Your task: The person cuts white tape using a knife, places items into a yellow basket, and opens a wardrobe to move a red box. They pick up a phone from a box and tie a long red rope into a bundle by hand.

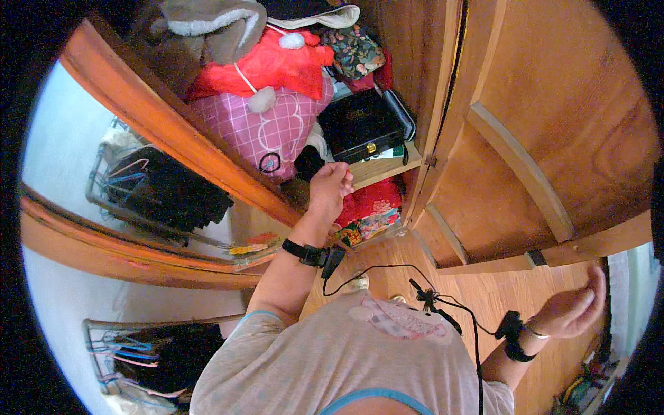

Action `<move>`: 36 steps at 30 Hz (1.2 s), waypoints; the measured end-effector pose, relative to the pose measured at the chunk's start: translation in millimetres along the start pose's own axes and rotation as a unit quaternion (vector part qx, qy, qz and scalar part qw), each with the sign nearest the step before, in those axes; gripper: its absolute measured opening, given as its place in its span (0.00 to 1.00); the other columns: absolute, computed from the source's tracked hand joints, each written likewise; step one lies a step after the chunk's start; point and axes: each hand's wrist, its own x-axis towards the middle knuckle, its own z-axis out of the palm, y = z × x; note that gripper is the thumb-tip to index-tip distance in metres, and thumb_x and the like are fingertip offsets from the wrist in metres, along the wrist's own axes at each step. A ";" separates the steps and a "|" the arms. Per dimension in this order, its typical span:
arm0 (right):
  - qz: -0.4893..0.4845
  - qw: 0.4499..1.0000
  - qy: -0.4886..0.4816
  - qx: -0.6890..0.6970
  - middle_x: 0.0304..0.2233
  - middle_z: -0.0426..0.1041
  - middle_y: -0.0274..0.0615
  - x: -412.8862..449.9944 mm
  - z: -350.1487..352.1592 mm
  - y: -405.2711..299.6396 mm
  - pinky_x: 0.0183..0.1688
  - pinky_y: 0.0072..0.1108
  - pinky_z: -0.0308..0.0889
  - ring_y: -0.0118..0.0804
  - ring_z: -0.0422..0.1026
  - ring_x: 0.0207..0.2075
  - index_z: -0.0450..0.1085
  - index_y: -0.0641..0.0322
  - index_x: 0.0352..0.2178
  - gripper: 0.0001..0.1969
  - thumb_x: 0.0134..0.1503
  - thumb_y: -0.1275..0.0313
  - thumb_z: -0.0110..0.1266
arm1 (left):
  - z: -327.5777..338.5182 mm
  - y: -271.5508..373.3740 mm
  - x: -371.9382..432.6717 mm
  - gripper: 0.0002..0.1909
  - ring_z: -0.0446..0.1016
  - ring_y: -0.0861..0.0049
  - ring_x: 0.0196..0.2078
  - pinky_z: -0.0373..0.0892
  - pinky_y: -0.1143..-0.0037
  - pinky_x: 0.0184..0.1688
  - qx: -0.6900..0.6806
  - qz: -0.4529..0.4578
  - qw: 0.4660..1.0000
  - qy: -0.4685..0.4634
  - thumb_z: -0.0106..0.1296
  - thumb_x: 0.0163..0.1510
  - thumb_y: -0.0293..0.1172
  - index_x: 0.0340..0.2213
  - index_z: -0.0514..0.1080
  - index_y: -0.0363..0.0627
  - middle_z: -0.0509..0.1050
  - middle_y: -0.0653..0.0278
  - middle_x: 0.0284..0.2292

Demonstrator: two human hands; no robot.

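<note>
My left hand is raised before an open wooden wardrobe, its fingers curled in and nothing plainly held. A small red spot shows at its fingertips; I cannot tell what it is. Just beyond it are the front edge of a wooden shelf and a black case with a gold-coloured clasp. A pink checked fabric bundle and a black cloth item lie up and left of the hand. Below the shelf sits folded red floral fabric. Off to the right, my right hand hangs with fingers extended, holding nothing.
A red garment, a grey-brown fleece-lined garment and dark floral fabric fill the upper compartment. The wooden door stands open at right. A mirrored door at left reflects a clothes rack. Black cables join my wrist straps.
</note>
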 end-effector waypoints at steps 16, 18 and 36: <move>0.611 0.549 -0.534 0.200 0.36 0.67 0.44 -178.2 306.3 -17.4 0.32 0.26 0.67 0.36 0.67 0.34 0.59 0.65 0.45 0.31 0.51 0.49 0.49 | -42.1 -6.3 8.3 0.07 0.66 0.84 0.25 0.67 0.82 0.28 0.015 0.014 1.000 0.023 0.50 0.51 0.27 0.32 0.68 0.39 0.69 0.67 0.25; 0.632 0.537 -0.524 0.192 0.36 0.66 0.45 -186.8 323.1 -10.4 0.31 0.26 0.67 0.37 0.67 0.33 0.59 0.66 0.44 0.32 0.50 0.47 0.49 | -42.9 -2.0 2.3 0.07 0.66 0.83 0.24 0.67 0.81 0.29 0.028 0.012 0.999 0.013 0.50 0.51 0.28 0.32 0.68 0.39 0.69 0.67 0.25; 0.682 0.554 -0.442 0.180 0.17 0.64 0.32 -198.5 332.2 -9.5 0.20 0.20 0.64 0.28 0.64 0.17 0.62 0.57 0.22 0.16 0.49 0.57 0.55 | -45.4 0.8 -1.1 0.08 0.64 0.84 0.21 0.65 0.80 0.27 0.057 0.035 0.997 -0.024 0.50 0.51 0.30 0.32 0.69 0.38 0.69 0.67 0.23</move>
